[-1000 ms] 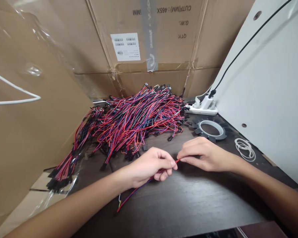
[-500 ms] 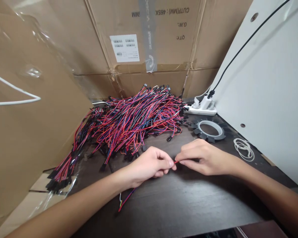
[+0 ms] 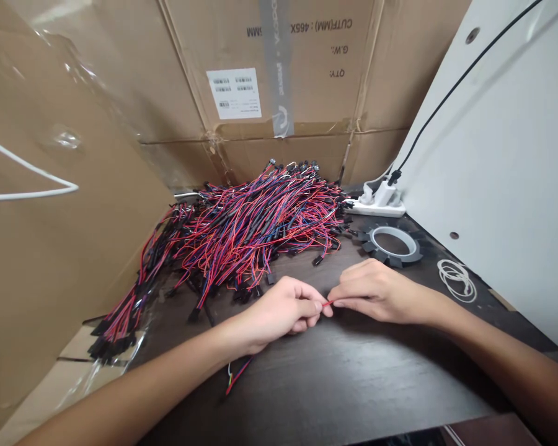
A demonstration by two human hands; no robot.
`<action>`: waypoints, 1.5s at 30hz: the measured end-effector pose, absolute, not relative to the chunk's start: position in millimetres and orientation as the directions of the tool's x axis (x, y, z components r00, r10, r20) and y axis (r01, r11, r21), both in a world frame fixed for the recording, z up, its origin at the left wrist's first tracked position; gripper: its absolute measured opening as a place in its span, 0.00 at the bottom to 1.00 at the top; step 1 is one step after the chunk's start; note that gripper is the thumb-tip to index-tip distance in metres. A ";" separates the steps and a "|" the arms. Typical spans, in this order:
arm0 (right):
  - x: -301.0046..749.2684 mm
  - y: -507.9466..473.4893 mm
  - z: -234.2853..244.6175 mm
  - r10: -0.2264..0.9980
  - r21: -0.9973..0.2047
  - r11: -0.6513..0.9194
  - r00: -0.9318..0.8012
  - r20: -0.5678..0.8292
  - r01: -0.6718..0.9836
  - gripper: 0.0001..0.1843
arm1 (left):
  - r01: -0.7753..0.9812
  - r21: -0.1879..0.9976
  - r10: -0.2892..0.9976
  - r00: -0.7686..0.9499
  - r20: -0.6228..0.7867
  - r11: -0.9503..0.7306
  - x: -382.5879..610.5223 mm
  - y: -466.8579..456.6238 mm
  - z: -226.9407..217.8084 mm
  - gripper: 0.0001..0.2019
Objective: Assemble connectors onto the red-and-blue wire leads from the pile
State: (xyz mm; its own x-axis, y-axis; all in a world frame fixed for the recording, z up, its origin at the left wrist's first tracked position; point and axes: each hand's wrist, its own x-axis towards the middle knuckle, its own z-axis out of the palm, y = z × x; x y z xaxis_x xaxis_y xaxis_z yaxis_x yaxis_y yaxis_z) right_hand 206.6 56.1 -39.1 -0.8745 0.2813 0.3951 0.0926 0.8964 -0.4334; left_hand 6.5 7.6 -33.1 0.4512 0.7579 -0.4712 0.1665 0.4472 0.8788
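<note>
My left hand [image 3: 279,313] is closed around a thin red and blue wire lead [image 3: 239,373], whose loose end trails from under the palm toward me on the dark table [image 3: 353,384]. My right hand [image 3: 376,291] pinches the red tip of the same lead between thumb and forefinger, right against my left fingertips. A big heap of red, blue and black wire leads [image 3: 255,223] lies just beyond both hands. A flatter bundle of the same leads [image 3: 121,319] stretches to the left onto clear plastic.
Cardboard boxes [image 3: 283,80] wall in the back and left. A white panel [image 3: 502,167] stands at the right with a black cable running down to a white power strip [image 3: 376,201]. A toothed black tape ring [image 3: 393,241] and white wire loops [image 3: 458,279] lie at right.
The lead has been drawn up through my left hand, so less of it trails out toward me. Both hands stay close together at nearly the same spot.
</note>
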 end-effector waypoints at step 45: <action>192.7 53.7 -47.0 0.305 -0.663 0.733 -0.945 0.122 0.152 0.13 | 0.431 0.854 0.843 0.306 -0.442 0.292 -28.1 -19.8 -36.6 0.14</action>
State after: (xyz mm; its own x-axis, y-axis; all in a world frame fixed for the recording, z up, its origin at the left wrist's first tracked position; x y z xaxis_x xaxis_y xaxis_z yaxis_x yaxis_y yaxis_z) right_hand 192.7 53.7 -47.0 -0.9445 0.3052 0.1215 0.1516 0.7331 -0.6630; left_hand -28.1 -19.8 -36.6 0.3056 0.8433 -0.4422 0.4308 0.2917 0.8540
